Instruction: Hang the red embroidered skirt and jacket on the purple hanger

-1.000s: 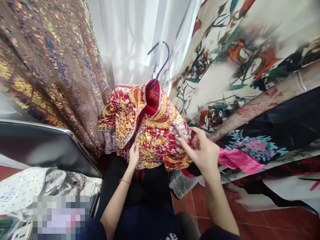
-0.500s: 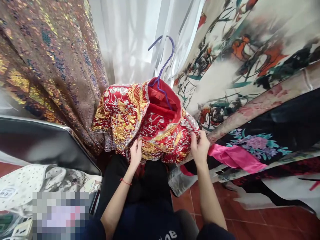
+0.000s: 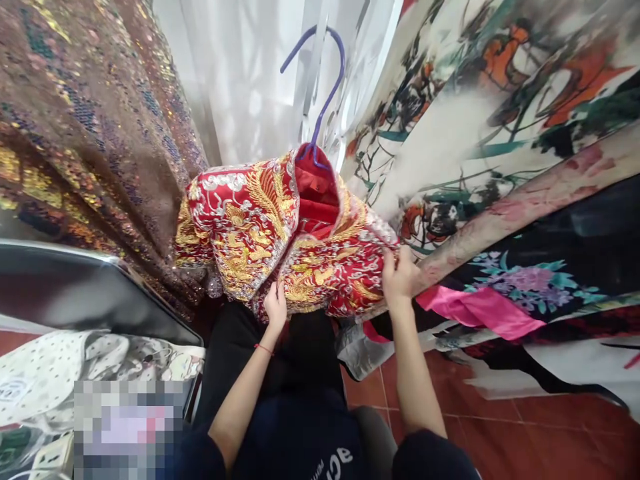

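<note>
A red jacket thick with gold and silver embroidery hangs in front of me on a purple hanger, whose hook sticks up above the collar. My left hand grips the jacket's lower hem near the middle. Closed on the right front edge of the jacket is my right hand. The red lining shows at the open neck. Both forearms reach up from my lap.
A brown sequined fabric hangs at the left, a white curtain behind, and printed floral cloths at the right with a pink strip. A dark chair back stands at the left. Below is red tile floor.
The jacket and hanger have risen. My right hand went from pinching the front panel to gripping its right edge, and the open neck has narrowed again. My left hand stayed on the hem.
</note>
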The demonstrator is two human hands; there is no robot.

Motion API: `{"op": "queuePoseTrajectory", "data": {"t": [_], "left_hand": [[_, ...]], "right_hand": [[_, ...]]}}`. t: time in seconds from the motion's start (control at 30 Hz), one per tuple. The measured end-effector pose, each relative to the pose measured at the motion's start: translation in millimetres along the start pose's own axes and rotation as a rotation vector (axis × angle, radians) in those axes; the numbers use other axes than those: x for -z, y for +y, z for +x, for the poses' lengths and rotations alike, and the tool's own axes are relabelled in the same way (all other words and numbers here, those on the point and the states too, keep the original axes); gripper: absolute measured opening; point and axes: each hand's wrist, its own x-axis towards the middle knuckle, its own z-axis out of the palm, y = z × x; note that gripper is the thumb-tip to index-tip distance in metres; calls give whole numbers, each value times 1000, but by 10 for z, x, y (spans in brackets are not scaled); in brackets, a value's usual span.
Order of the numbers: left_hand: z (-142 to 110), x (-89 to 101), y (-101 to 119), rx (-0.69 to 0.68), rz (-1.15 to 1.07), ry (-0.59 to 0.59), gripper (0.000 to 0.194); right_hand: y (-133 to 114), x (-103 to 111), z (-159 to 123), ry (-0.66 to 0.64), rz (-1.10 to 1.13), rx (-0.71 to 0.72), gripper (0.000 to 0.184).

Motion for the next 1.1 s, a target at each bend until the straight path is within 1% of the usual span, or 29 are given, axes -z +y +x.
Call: {"op": "queuePoseTrajectory", "data": {"t": [0.07, 0.13, 0.17, 0.23, 0.3, 0.37, 0.4, 0.43, 0.47, 0.5, 0.57, 0.63, 0.67, 0.73, 0.77, 0.83, 0.93, 1.0, 1.03, 1.1], "left_hand": [[-23, -79, -142, 21, 4, 9, 49], [-46, -56, -189, 17, 2, -2, 48], [-60, -6, -192, 6, 2, -6, 46], [-90, 143, -184, -13, 10, 19, 41], [-110, 306, -183, -37, 60, 133, 42], [-81, 423, -193, -74, 167, 289, 53], [-38, 456, -202, -92, 228, 351, 60], [25, 471, -211, -100, 284, 394, 65], [105, 475, -220, -87, 326, 417, 69], [196, 472, -230, -53, 347, 428, 69], [379, 477, -247, 33, 355, 451, 62], [518, 537, -262, 82, 335, 462, 44], [560, 597, -266, 82, 321, 454, 33], [590, 768, -262, 60, 290, 429, 15], [583, 871, -249, 48, 275, 425, 10], [547, 1089, -192, 31, 248, 453, 11], [467, 1361, -47, 0, 204, 535, 20], [385, 1449, 50, -26, 224, 568, 25], [330, 1455, 87, -36, 254, 558, 29], [194, 1392, 128, -53, 328, 478, 34]], "right_hand": [[15, -187, -4, -60, -47, -34, 43], [-13, -265, -1, -74, -62, -49, 38], [-43, -256, 2, -61, -55, -40, 35], [-139, -162, 7, 10, -18, 19, 31], [-302, -18, 0, 114, 31, 123, 37], [-565, 109, -16, 180, 91, 236, 38], [-741, 147, -24, 179, 130, 277, 33], [-945, 163, -30, 143, 174, 318, 25], [-1170, 154, -30, 66, 212, 362, 18], [-1406, 124, -22, -29, 234, 372, 15], [-1862, 15, 23, -144, 250, 334, 24], [-2226, -108, 100, -198, 255, 289, 32], [-2358, -160, 144, -242, 254, 274, 30], [-2530, -232, 228, -318, 266, 269, 26], [-2584, -257, 263, -340, 284, 278, 24], [-2670, -304, 320, -334, 351, 314, 23], [-2854, -412, 409, -295, 497, 404, 28], [-3027, -501, 490, -294, 596, 459, 28], [-3114, -539, 533, -297, 644, 477, 26], [-3252, -579, 603, -309, 730, 496, 24]]}}
